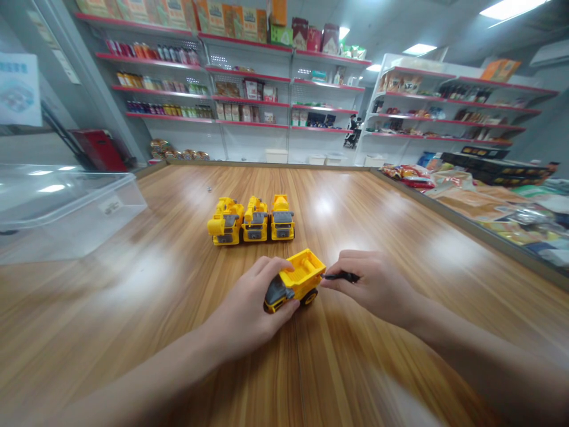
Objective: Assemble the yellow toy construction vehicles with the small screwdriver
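Observation:
A yellow toy dump truck point(299, 277) rests on the wooden table point(133, 320), its grey cab toward me. My left hand point(249, 314) is closed around the cab end of the truck. My right hand point(373, 284) pinches a thin black tool point(341, 276) whose tip points at the truck's rear. Behind them, three yellow toy construction vehicles point(251, 220) stand side by side in a row, untouched.
A clear plastic bin point(62, 207) stands at the table's left. Packaged goods point(489, 201) lie along the right beyond a raised table edge. Store shelves point(249, 89) with boxes and bottles line the back wall.

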A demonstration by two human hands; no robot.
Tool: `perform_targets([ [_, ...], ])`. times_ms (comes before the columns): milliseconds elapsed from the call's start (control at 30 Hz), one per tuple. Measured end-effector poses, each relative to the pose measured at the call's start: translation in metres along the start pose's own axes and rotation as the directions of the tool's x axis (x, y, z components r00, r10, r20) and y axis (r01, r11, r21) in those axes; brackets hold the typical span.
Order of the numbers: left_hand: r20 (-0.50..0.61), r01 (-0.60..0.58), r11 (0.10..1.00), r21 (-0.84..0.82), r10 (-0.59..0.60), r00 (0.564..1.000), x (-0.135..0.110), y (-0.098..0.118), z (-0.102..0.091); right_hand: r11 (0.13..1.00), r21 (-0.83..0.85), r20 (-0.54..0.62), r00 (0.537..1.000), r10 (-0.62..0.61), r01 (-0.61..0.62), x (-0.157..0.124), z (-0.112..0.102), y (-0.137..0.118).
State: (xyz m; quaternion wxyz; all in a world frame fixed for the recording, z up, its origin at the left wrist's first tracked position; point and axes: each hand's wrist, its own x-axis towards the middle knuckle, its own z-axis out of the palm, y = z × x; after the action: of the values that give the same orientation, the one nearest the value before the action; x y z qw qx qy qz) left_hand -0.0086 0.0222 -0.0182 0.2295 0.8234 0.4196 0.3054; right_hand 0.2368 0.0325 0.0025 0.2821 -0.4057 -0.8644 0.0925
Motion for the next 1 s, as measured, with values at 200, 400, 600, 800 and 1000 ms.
perform_targets([
  [200, 0.024, -0.016, 0.999, -0.040, 0.017, 1.000, -0.001, 0.002, -0.001, 0.999, -0.021, 0.058, 0.997, 0.050, -0.048, -0.003, 0.007, 0.000],
  [400, 0.072, 0.132, 0.977, -0.166, -0.122, 0.990, 0.000, 0.008, -0.006, 0.997, 0.024, -0.021, 0.997, 0.076, -0.075, -0.001, 0.007, -0.002],
  [600, 0.161, 0.230, 0.905, -0.357, -0.183, 0.970, 0.001, 0.011, -0.011, 0.993, 0.082, -0.074, 0.993, 0.092, -0.086, 0.000, 0.004, -0.007],
  [800, 0.172, 0.210, 0.914, -0.348, -0.158, 0.972, -0.001, 0.013, -0.012, 0.987, 0.081, -0.063, 0.987, 0.145, -0.139, 0.000, 0.005, -0.010],
  [1000, 0.142, 0.167, 0.915, -0.368, -0.122, 0.982, -0.002, 0.010, -0.010, 0.981, -0.026, -0.048, 0.981, 0.190, -0.192, 0.001, 0.004, -0.008],
])
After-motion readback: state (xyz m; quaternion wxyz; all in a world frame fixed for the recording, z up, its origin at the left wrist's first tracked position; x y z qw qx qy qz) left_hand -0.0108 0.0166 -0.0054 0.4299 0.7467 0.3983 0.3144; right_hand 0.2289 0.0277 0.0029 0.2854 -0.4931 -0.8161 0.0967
